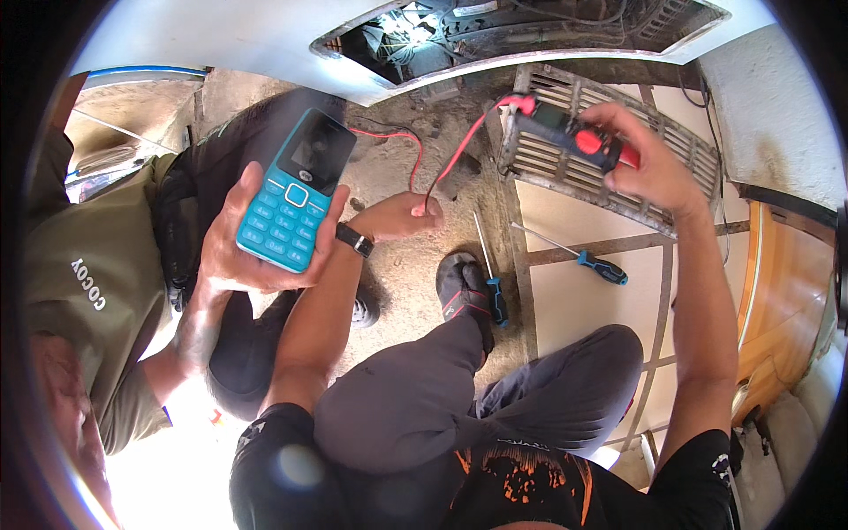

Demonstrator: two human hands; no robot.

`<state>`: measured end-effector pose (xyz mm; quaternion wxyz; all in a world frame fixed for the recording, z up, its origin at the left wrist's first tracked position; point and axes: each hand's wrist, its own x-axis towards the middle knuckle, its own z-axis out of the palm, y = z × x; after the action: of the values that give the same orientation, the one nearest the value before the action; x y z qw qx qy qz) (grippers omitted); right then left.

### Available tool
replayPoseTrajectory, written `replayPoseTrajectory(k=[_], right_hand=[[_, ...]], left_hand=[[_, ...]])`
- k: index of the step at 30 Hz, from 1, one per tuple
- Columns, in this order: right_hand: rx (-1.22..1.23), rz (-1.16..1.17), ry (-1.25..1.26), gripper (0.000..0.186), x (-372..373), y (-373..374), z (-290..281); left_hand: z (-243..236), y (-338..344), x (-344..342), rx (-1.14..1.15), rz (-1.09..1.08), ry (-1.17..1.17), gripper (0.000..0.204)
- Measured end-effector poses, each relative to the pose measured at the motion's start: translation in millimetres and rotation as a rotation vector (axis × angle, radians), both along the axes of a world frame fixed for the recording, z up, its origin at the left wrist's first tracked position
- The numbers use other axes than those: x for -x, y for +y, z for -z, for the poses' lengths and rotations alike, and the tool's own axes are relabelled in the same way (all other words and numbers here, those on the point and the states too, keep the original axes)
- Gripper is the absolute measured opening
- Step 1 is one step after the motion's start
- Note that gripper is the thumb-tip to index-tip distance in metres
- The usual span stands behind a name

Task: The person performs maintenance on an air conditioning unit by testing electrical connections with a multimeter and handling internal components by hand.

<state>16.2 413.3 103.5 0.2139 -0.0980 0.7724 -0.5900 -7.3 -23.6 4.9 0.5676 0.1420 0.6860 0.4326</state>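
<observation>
My left hand [402, 215], with a black watch on the wrist, is closed around red and black test leads [449, 166]. My right hand [645, 159] grips a handheld black and red meter [579, 137], whose leads run out from its far end. It is over a slotted metal grille [693, 163] lying on the tiles. To the left of my wrist, another person's hand [225, 238] holds up a teal keypad phone [283, 223] with a dark screen.
A white panel with an open cavity [415, 40] full of cables spans the top. Two screwdrivers [495, 296] [601, 265] lie near my foot [462, 287]. A person in an olive shirt [88, 274] sits at the left. A wooden panel [777, 300] stands at the right.
</observation>
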Motion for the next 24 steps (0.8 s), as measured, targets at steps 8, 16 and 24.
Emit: replayPoseTrajectory(k=[8, 16, 24], right_hand=[[-0.712, -0.022, 0.435, 0.079, 31, 38, 66], [-0.833, 0.073, 0.47, 0.088, 41, 59, 117], [-0.908, 0.291, 0.617, 0.071, 14, 4, 100]], left_hand=[[-6, -30, 11, 0.484, -0.063, 0.8, 0.027], [-96, 30, 21, -0.082, -0.74, 0.317, 0.036], [-107, 84, 1, -0.431, -0.951, -0.357, 0.051]])
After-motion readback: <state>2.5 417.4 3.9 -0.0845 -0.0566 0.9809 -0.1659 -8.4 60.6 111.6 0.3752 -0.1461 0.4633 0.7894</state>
